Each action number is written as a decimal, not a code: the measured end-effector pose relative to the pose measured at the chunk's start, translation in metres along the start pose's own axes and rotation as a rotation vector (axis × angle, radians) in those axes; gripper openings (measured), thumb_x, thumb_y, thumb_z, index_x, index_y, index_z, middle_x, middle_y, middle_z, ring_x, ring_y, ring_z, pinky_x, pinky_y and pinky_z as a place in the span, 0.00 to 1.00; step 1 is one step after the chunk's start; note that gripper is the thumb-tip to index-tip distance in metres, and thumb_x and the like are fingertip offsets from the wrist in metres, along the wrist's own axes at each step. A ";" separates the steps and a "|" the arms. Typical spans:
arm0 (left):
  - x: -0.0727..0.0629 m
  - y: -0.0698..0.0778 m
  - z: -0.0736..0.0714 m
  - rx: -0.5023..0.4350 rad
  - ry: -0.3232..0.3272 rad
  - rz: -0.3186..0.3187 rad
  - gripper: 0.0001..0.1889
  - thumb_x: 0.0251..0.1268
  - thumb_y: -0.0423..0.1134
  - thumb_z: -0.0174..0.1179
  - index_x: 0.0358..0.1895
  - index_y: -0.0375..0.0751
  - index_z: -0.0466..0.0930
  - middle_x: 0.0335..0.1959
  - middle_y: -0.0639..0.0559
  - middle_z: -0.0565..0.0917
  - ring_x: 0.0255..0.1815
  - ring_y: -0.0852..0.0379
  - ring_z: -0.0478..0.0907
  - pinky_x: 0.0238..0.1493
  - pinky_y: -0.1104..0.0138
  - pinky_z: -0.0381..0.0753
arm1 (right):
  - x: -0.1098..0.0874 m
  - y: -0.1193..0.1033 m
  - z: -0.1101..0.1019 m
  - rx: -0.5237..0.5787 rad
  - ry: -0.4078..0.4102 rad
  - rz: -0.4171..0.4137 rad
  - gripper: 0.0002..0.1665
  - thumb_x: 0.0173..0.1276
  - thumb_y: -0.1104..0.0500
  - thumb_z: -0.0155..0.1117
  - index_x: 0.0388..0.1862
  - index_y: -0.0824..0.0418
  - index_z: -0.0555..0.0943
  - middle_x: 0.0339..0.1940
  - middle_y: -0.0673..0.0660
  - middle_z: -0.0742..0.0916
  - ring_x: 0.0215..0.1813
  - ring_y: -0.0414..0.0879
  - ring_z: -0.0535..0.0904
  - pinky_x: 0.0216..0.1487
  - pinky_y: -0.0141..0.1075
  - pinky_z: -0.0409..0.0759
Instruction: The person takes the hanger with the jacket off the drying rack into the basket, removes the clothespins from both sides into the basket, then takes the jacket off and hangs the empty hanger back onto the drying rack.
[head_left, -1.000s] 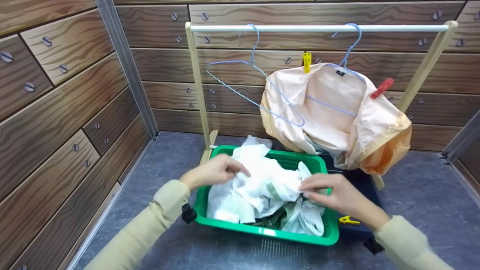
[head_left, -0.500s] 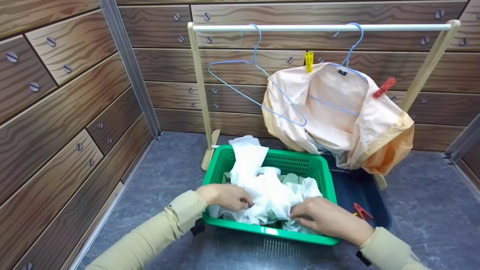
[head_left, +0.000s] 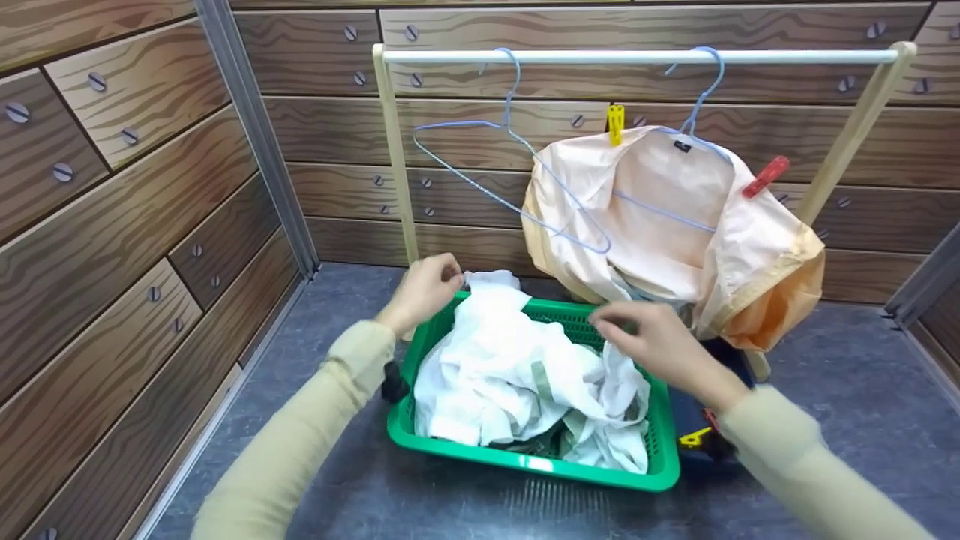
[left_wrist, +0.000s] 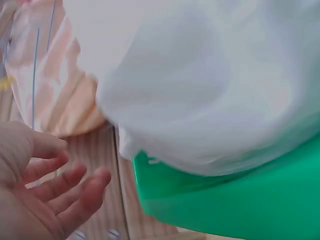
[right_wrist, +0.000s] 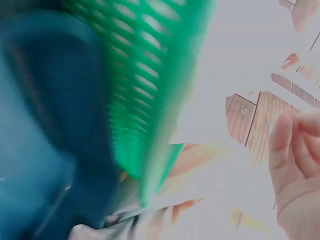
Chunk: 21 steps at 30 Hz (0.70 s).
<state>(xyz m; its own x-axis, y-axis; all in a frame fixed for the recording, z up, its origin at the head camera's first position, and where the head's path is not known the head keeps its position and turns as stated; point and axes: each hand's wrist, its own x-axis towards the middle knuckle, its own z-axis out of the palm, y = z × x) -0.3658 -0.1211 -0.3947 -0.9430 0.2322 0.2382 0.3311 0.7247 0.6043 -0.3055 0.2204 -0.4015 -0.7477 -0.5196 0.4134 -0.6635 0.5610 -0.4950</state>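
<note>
A heap of white clothing [head_left: 502, 352] fills the green basket [head_left: 525, 463] in the head view. My left hand [head_left: 424, 289] is above the basket's back-left corner, beside the cloth. In the left wrist view that hand [left_wrist: 55, 185] has loosely bent fingers, apart from the white cloth [left_wrist: 200, 90], with nothing held. Over the basket's back-right side is my right hand [head_left: 660, 345], thumb and fingers spread slightly. The right wrist view shows this hand [right_wrist: 300, 170] at the right edge, partly cut off, with no cloth visible in it.
Behind the basket stands a rack with a white bar [head_left: 600, 56]. A bare blue hanger [head_left: 465, 172] and a peach garment [head_left: 660, 225] hang from it; yellow [head_left: 616, 124] and red [head_left: 766, 177] clothespins grip the garment. Another yellow clothespin [head_left: 694, 437] lies right of the basket, near a dark blue tray [right_wrist: 60, 125].
Half a second ago both hands were down in the white clothing near the basket's front. They have let go, risen and moved back and apart; the clothing now lies more spread out.
</note>
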 end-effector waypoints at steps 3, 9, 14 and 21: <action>0.018 -0.006 0.007 0.055 -0.061 0.031 0.10 0.71 0.37 0.58 0.50 0.37 0.82 0.46 0.44 0.82 0.47 0.48 0.78 0.51 0.57 0.75 | 0.026 -0.005 0.005 -0.020 -0.043 0.024 0.10 0.72 0.58 0.64 0.49 0.53 0.86 0.47 0.48 0.87 0.49 0.43 0.82 0.48 0.44 0.80; 0.035 -0.012 0.031 0.123 -0.266 0.024 0.22 0.70 0.37 0.60 0.64 0.35 0.75 0.57 0.40 0.80 0.59 0.45 0.76 0.59 0.56 0.73 | 0.061 -0.007 0.031 -0.012 -0.181 0.091 0.16 0.74 0.60 0.60 0.57 0.60 0.82 0.54 0.58 0.85 0.54 0.50 0.81 0.52 0.46 0.79; 0.037 -0.013 0.039 0.165 -0.214 -0.007 0.15 0.68 0.33 0.61 0.56 0.35 0.83 0.53 0.43 0.83 0.56 0.49 0.79 0.56 0.58 0.76 | 0.087 0.001 0.047 -0.115 -0.241 0.125 0.19 0.72 0.62 0.61 0.60 0.64 0.80 0.56 0.60 0.84 0.59 0.55 0.77 0.60 0.50 0.73; 0.037 -0.017 0.040 0.155 -0.162 0.024 0.11 0.67 0.30 0.61 0.49 0.35 0.86 0.49 0.44 0.85 0.52 0.50 0.81 0.53 0.60 0.78 | 0.118 0.011 0.073 -0.272 -0.300 0.085 0.19 0.71 0.61 0.61 0.59 0.64 0.80 0.54 0.61 0.85 0.57 0.54 0.79 0.59 0.47 0.74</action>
<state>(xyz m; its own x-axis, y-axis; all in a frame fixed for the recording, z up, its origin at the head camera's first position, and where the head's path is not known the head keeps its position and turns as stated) -0.4076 -0.0995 -0.4267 -0.9318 0.3431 0.1184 0.3568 0.8055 0.4732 -0.3991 0.1181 -0.4140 -0.7861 -0.6064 0.1193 -0.6125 0.7386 -0.2815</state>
